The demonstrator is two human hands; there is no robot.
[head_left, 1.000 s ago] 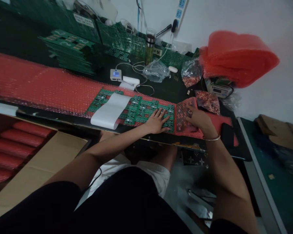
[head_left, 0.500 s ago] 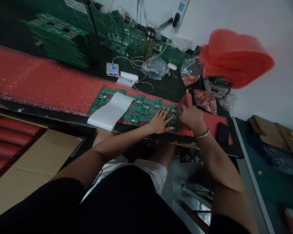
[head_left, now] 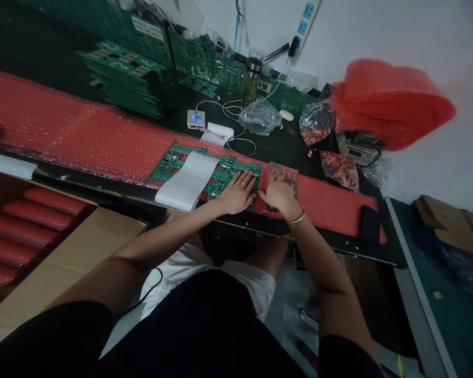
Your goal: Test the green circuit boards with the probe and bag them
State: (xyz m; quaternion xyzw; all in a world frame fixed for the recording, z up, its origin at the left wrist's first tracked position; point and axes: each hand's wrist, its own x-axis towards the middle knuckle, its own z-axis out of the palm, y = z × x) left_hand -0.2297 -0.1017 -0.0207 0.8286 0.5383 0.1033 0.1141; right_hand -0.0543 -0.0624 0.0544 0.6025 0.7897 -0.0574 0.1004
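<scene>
- A dark workbench (head_left: 284,144) stands against a white wall (head_left: 418,37), seen from above.
- A long strip of red bubble wrap (head_left: 82,139) lies along the bench from left to right.
- A row of green circuit boards (head_left: 220,170) lies on the strip, mid-bench; how many cannot be told.
- One left hand (head_left: 236,191) lies open and flat on the boards, holding nothing.
- One right hand (head_left: 278,194), just beside it, is closed on the strip's folded-over end, which covers the boards' right edge.
- One white paper strip (head_left: 187,181) crosses the boards, hiding part of them.
- Far off: one stack of boards (head_left: 122,73) at left, three plastic bags (head_left: 314,123), and one red roll (head_left: 394,102) at right.
- Near left, a cardboard box (head_left: 74,257) shows four red bundles (head_left: 33,220).
</scene>
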